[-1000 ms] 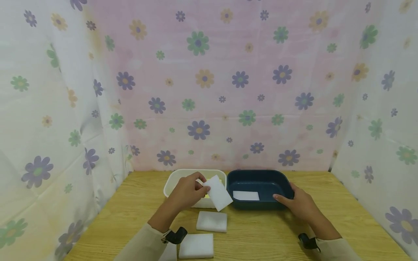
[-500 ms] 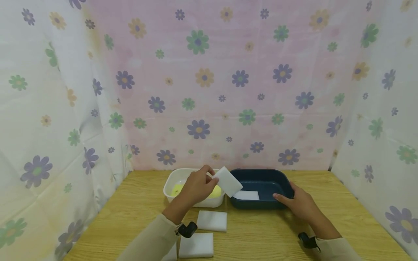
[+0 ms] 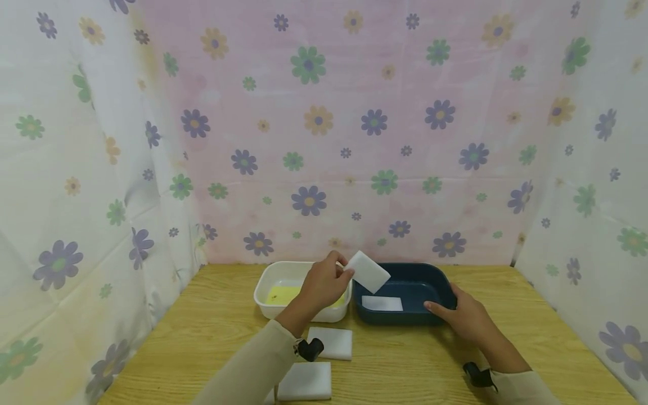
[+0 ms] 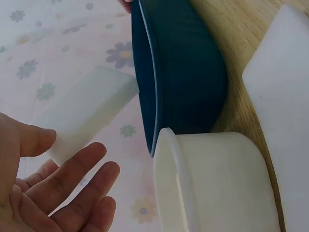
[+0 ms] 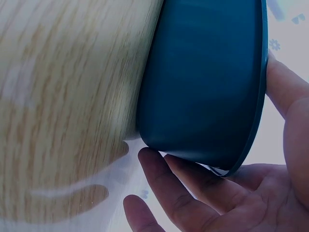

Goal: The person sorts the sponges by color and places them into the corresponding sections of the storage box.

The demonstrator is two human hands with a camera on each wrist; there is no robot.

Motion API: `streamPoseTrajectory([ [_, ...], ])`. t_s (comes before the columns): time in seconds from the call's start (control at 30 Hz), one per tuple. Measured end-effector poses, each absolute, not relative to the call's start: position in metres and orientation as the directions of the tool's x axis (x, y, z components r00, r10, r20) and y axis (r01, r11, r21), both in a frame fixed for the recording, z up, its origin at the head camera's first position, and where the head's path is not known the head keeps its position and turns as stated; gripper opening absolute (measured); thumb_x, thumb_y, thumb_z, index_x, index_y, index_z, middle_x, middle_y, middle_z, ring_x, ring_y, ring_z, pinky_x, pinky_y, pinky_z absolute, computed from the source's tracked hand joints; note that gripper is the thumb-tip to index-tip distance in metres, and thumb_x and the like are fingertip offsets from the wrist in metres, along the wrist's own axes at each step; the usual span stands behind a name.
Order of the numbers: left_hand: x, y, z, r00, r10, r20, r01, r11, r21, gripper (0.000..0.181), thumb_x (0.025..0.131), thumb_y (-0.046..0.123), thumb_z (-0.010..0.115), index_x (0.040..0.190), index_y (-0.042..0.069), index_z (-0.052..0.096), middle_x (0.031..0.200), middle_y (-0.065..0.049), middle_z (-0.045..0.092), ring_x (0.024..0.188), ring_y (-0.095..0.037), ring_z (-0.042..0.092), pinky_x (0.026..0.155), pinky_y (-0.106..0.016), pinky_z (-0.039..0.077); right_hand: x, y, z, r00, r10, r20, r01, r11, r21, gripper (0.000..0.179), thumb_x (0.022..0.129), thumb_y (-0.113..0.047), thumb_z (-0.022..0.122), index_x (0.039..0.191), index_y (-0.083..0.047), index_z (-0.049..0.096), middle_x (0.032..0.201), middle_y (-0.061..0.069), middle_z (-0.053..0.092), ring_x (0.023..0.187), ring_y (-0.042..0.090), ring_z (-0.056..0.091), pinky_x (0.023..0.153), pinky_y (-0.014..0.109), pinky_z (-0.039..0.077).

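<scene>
My left hand pinches a white sponge block by its left corner, thumb on one side and fingers on the other. It holds the tilted block above the left part of a dark blue basin. Inside that basin lies another white sponge. At the basin's right end, my right hand grips the wall, its thumb over the rim. The right wrist view shows the fingers along the outside of the basin's end wall. In the left wrist view the held sponge appears beside the blue rim.
A white basin with yellow pieces in it stands left of the blue one, partly behind my left hand. On the wooden table in front lie white sponges, one partly covered by my left sleeve. Flowered cloth hangs behind.
My left hand has carried the white sponge to the right and slightly up, from over the white basin to over the blue basin. My right hand has stayed on the blue basin.
</scene>
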State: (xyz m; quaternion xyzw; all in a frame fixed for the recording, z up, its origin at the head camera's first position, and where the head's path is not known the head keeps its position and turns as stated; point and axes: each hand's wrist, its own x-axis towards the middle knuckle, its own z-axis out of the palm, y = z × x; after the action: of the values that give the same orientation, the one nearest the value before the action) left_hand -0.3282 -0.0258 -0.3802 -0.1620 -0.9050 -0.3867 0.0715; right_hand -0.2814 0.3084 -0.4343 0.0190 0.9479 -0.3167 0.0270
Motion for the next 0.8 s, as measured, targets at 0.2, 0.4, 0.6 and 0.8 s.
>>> streamPoseTrajectory([
  [0.2, -0.336, -0.013, -0.383, -0.940, 0.219, 0.261, 0.340, 0.667, 0.663, 0.024, 0.101, 0.033, 0.067, 0.116, 0.016, 0.061, 0.100, -0.003, 0.075, 0.083, -0.017, 0.067, 0.072, -0.035, 0.057, -0.282, 0.310, -0.435, -0.998, 0.019, -0.053, 0.048, 0.799, -0.599, 0.123, 0.090, -0.078, 0.058, 0.161, 0.011, 0.012, 0.160, 0.042, 0.022, 0.142, 0.063, 0.030, 0.107, 0.072, 0.040],
  [0.4, -0.342, -0.004, -0.393, -0.936, 0.207, 0.286, 0.346, 0.697, 0.628, 0.020, 0.100, 0.035, 0.069, 0.108, 0.018, 0.063, 0.094, 0.002, 0.071, 0.080, -0.014, 0.063, 0.069, -0.032, 0.052, -0.284, 0.311, -0.438, -0.999, 0.014, -0.053, 0.043, 0.796, -0.603, 0.122, 0.090, -0.077, 0.058, 0.161, 0.011, 0.012, 0.160, 0.042, 0.022, 0.143, 0.062, 0.030, 0.108, 0.072, 0.039],
  [0.6, -0.346, 0.007, -0.404, -0.919, 0.174, 0.354, 0.359, 0.740, 0.568, 0.020, 0.098, 0.037, 0.073, 0.095, 0.018, 0.066, 0.087, 0.004, 0.061, 0.075, -0.012, 0.053, 0.063, -0.026, 0.044, -0.283, 0.311, -0.441, -0.999, 0.018, -0.044, 0.041, 0.794, -0.607, 0.119, 0.092, -0.074, 0.060, 0.161, 0.010, 0.013, 0.160, 0.042, 0.023, 0.143, 0.062, 0.030, 0.109, 0.072, 0.038],
  [0.8, -0.350, 0.019, -0.406, -0.911, 0.121, 0.393, 0.358, 0.704, 0.613, 0.018, 0.095, 0.034, 0.076, 0.089, 0.019, 0.069, 0.082, 0.006, 0.064, 0.071, -0.009, 0.055, 0.061, -0.024, 0.046, -0.283, 0.311, -0.440, -0.999, 0.025, -0.047, 0.049, 0.792, -0.609, 0.124, 0.088, -0.080, 0.058, 0.161, 0.010, 0.013, 0.160, 0.041, 0.023, 0.143, 0.063, 0.030, 0.108, 0.073, 0.038],
])
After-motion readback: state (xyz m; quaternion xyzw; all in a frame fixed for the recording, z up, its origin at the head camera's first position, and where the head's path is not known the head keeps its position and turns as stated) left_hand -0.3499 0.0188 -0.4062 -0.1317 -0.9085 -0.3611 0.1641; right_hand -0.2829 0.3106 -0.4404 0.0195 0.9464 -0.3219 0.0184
